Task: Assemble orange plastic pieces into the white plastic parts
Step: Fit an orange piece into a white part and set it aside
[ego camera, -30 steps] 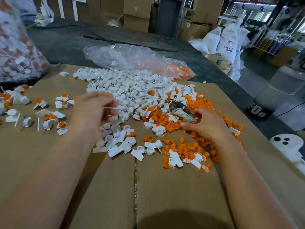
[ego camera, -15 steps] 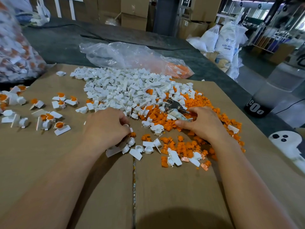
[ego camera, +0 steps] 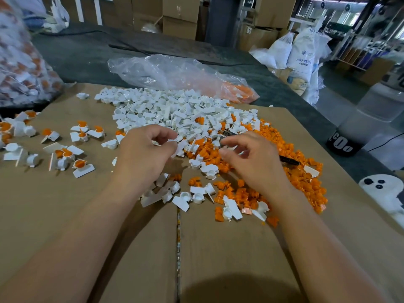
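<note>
Centrally, left hand (ego camera: 146,152) pinches a white part (ego camera: 178,148) above the cardboard (ego camera: 218,248), beside the white pile (ego camera: 166,110); right hand (ego camera: 251,159) hovers curled over orange pieces (ego camera: 306,178), its hold indiscernible.

A flat sheet of brown cardboard (ego camera: 65,215) covers the near part of a dark grey table top (ego camera: 87,55), with a seam (ego camera: 178,248) running down its middle. On the cardboard lies a broad heap of white parts (ego camera: 166,112), merging on its right into a spread of orange pieces (ego camera: 301,178). At the left, apart from the heap, lie assembled pieces (ego camera: 80,132), white with orange inside. A black pen (ego camera: 288,160) lies among the orange pieces. Behind the cardboard, a clear plastic bag (ego camera: 166,73) rests on the dark top
</note>
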Motion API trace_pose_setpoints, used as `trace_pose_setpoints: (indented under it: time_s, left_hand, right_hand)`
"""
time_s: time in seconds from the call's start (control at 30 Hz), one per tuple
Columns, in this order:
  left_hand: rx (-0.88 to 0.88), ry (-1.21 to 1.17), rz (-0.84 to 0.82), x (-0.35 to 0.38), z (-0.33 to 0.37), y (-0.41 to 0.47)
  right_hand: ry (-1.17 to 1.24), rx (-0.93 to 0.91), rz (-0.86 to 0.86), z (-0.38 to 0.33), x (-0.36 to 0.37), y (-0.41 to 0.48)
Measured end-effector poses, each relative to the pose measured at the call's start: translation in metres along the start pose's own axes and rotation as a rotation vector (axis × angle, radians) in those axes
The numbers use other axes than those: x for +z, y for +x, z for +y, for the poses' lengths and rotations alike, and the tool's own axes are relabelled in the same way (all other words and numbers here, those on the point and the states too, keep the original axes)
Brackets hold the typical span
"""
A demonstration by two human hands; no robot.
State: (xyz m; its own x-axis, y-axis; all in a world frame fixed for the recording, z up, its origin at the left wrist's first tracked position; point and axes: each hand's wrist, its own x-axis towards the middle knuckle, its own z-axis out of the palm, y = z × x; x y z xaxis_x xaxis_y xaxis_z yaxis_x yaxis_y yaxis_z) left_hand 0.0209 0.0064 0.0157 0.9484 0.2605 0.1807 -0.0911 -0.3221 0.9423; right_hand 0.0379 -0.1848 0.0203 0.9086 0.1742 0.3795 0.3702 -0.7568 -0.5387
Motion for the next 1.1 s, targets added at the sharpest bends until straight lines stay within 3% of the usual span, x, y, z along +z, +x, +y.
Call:
trace_pose_setpoints:
  time_s: [0.13,0.27,0.37,0.57,0.7,0.93,1.1]
  left_hand:
    - [-0.026,-0.046,-0.028,0.002,0.003,-0.002]
    - [-0.030,-0.060,-0.065,0.002,0.002,-0.002]
    - [-0.042,-0.067,-0.089,0.004,0.001,-0.002]
    - [-0.054,-0.123,-0.111,0.004,0.001,0.000]
    - [-0.052,-0.154,-0.148,0.004,0.000,-0.002]
    - [-0.142,-0.331,-0.167,0.006,0.004,-0.002]
    - [-0.146,-0.326,-0.219,0.008,0.007,-0.008]
  right_hand:
    - [0.028,-0.145,-0.221,-0.017,0.015,-0.005]
    - [-0.161,-0.217,-0.382,-0.023,0.024,-0.008]
    - [-0.268,-0.223,-0.429,-0.024,0.027,-0.008]
    - [-0.221,-0.187,-0.456,-0.025,0.029,-0.009]
    - [-0.191,-0.216,-0.415,-0.024,0.026,-0.010]
    - [0.092,-0.111,-0.197,-0.022,0.017,-0.008]
    - [0.238,-0.112,-0.027,-0.025,0.016,-0.011]
